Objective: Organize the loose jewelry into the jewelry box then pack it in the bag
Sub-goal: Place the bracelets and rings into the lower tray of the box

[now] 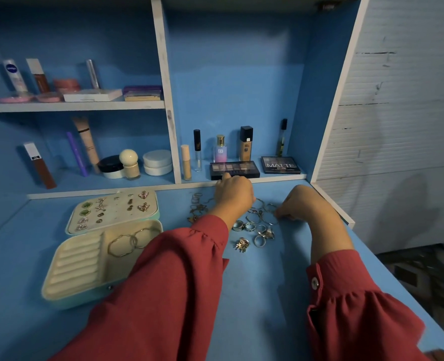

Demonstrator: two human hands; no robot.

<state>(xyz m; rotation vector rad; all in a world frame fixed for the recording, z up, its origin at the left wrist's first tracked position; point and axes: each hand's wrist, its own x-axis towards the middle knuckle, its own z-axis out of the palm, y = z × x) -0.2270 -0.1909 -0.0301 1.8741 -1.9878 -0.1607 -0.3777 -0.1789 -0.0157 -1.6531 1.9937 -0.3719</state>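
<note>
An open mint jewelry box (59, 282) lies at the left of the blue desk, with two large hoop earrings (129, 242) in its cream tray and several earrings pinned on its lid (114, 212). Loose rings (254, 230) and thin hoops (264, 212) are scattered at the desk's middle back, more pieces (197, 207) lie left of them. My left hand (234, 196) hovers curled over the pile; what it holds is hidden. My right hand (299, 204) reaches down with fingers curled, pinching at a thin hoop. No bag is in view.
Cosmetics stand on the shelves behind: an eyeshadow palette (235, 170) right behind my left hand, a MATTE palette (281, 165), bottles and tubes. The desk's right edge (346, 220) drops off near my right hand. Bare desk surface (262, 295) lies in front.
</note>
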